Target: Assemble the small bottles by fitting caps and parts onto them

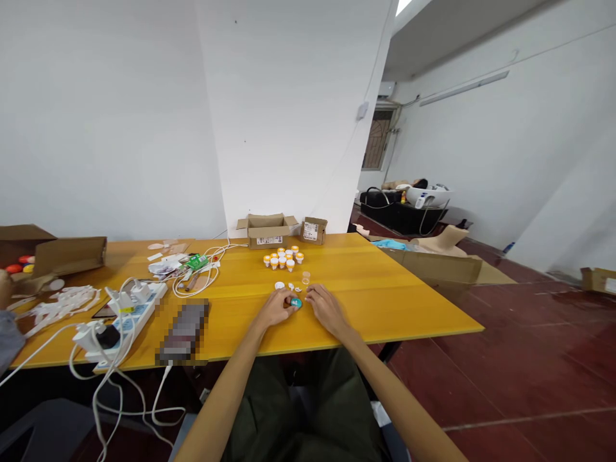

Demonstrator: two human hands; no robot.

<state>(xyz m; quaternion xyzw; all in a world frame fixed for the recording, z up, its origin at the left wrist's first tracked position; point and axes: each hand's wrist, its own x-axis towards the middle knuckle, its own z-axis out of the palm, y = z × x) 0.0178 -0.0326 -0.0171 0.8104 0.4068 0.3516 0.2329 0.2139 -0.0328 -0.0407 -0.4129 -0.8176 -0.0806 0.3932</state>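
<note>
My left hand (276,309) rests low over the yellow wooden table, its fingers closed on a small teal round piece (296,302). Just to the right, my right hand (329,309) has its fingertips drawn together; whatever may be between them is too small to make out. Beyond my fingers lie a white disc (280,285), some small white parts (291,287) and a clear round piece (306,276). Farther back stands a cluster of several white pieces with orange-yellow rims (283,258).
An open cardboard box (267,237) and a smaller carton (314,231) stand against the wall. Leftward are a phone (183,330), a power strip (139,314) with tangled cables, a green packet (197,261) and an open box (72,255). Another person's sleeve (9,337) shows at far left.
</note>
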